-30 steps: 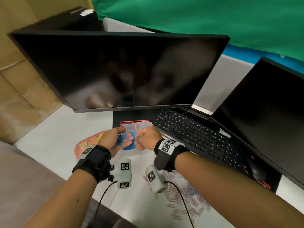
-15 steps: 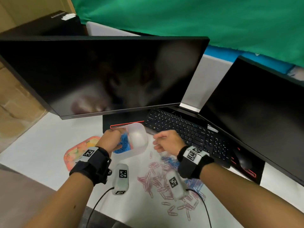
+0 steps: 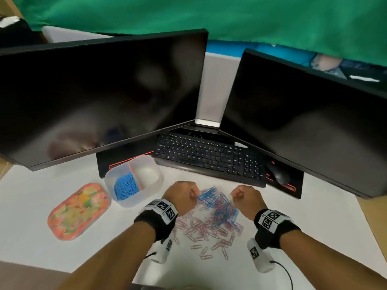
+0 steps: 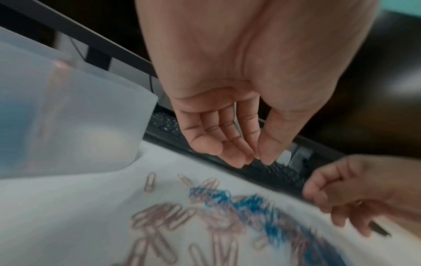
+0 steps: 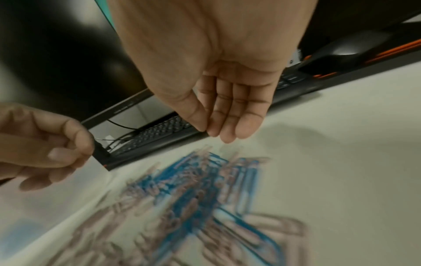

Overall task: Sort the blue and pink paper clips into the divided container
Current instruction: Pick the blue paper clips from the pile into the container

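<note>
Both the left hand (image 3: 181, 195) and right hand (image 3: 247, 197) hang loose and hold nothing, so a fast grab at the tangled paper clips (image 3: 213, 214) could lift pink with blue.

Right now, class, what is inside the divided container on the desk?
The container has two halves. The left half holds a heap of blue clips; the right half looks empty. No pink clips show inside; whatever lies under the blue heap is covered.

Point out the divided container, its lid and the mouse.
divided container (image 3: 155, 181): head view, right rim.
lid (image 3: 78, 212): head view, patterned top, centre.
mouse (image 3: 279, 175): head view, its dark back.
</note>
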